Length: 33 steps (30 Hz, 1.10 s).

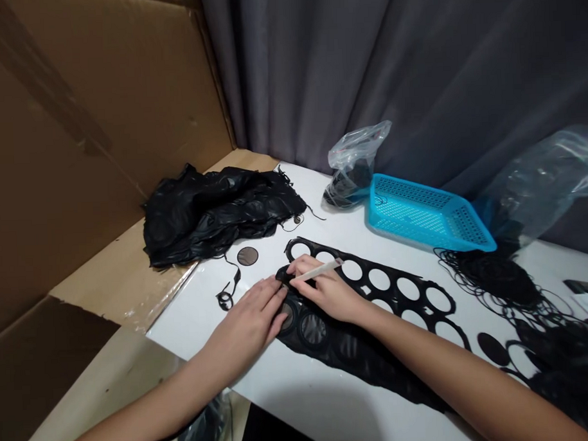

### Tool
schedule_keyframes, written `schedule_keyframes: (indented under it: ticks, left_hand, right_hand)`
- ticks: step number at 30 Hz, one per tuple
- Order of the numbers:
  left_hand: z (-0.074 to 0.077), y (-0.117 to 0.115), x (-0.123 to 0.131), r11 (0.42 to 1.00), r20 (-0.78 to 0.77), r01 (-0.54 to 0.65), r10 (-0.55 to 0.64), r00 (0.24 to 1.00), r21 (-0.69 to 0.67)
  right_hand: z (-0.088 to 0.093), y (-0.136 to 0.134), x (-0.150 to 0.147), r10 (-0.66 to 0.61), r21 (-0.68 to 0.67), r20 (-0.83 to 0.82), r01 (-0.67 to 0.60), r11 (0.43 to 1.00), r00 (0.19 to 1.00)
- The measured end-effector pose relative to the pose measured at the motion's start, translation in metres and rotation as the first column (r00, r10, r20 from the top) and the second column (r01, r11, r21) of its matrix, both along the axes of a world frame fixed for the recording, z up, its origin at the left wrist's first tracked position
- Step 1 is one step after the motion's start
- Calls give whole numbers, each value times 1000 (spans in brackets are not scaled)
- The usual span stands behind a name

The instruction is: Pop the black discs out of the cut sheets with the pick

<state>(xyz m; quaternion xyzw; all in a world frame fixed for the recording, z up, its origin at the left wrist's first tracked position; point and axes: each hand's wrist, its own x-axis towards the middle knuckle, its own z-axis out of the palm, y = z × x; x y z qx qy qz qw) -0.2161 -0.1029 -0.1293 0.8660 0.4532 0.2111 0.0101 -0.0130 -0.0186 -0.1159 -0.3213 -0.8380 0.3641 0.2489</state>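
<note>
A long black rubber sheet (397,287) full of round holes and ring shapes lies across the white table (300,387). My left hand (249,322) rests flat on its near left end, fingers stretched out and pressing it down. My right hand (325,290) is closed round a thin pale stick-like tool (319,271), whose tip meets the sheet's left edge just beyond my left fingertips.
A heap of black sheet scraps (211,210) lies at the back left, with a loose disc (247,255) and a ring (225,299) near it. A blue basket (424,216) and plastic bag (352,164) stand behind. Tangled black rings (528,296) cover the right. Cardboard (78,125) walls the left.
</note>
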Motion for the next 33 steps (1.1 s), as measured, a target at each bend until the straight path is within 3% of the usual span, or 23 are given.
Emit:
schedule_keyframes:
  ticks: [6, 15, 21, 26, 28, 30, 33]
  left_hand:
    - [-7, -2, -2, 1000, -13, 15, -15, 1000, -7]
    - [-9, -3, -2, 1000, -48, 14, -13, 999, 17]
    - [-6, -5, -2, 999, -59, 7, -5, 998, 33]
    - [-5, -3, 0, 999, -81, 16, -13, 997, 41]
    - [-3, -2, 0, 999, -77, 12, -8, 997, 47]
    - [-2, -1, 0, 998, -66, 7, -2, 998, 66]
    - [2, 0, -1, 997, -63, 13, -8, 998, 78]
  right_hand:
    - [0, -1, 0, 6, -93, 7, -5, 996, 1000]
    - [0, -2, -1, 26, -88, -4, -26, 996, 1000]
    - [3, -6, -5, 4, -20, 42, -3, 1000, 999]
    - [-10, -15, -14, -24, 154, 92, 9, 988, 996]
    - [-12, -5, -11, -87, 179, 43, 78, 981, 995]
    - [-7, 13, 1, -235, 133, -40, 238, 962, 971]
    - [9, 36, 31, -484, 72, -94, 490, 869, 870]
